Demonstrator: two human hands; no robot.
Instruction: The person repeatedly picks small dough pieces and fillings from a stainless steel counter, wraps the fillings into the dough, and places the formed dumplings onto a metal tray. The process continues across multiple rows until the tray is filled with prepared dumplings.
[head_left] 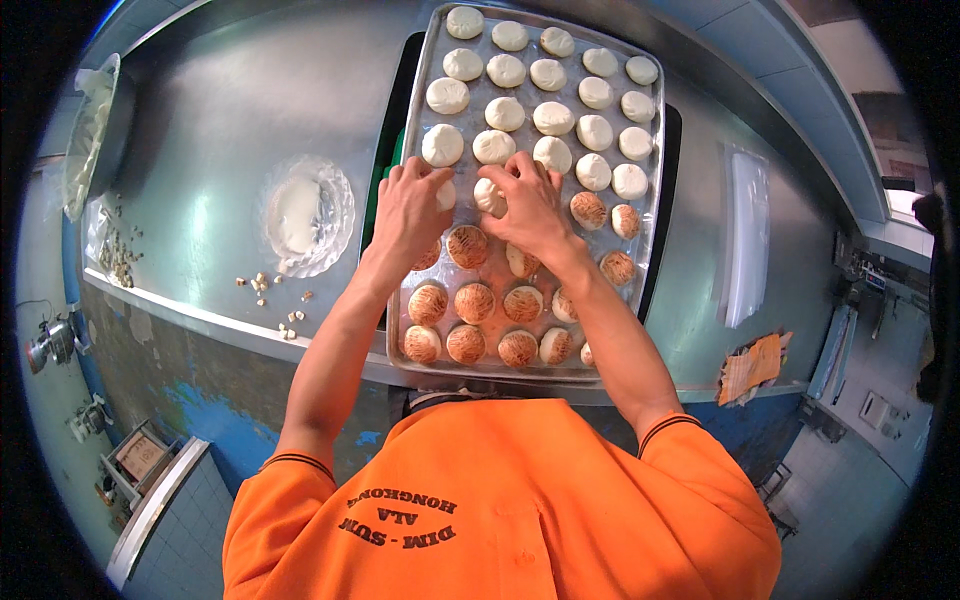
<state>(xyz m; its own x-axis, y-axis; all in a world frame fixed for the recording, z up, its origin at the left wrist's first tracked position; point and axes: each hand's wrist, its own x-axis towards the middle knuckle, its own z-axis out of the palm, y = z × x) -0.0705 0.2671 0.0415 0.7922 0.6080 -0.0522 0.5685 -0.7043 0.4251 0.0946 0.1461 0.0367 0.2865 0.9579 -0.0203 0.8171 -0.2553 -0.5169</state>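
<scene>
A metal baking tray full of round buns lies in front of me. Pale white buns fill the far rows, while those nearer me are browned buns with dark streaks on top. My left hand has its fingers curled on a white bun near the tray's left side. Just to the right, my right hand grips another white bun between thumb and fingers. The hands and forearms hide part of some buns. One browned bun shows between my wrists.
On the steel table at left lie a crumpled clear plastic sheet and several small pale cubes. A clear-covered container stands far left. Right of the tray are a folded plastic sheet and an orange cloth by the near edge.
</scene>
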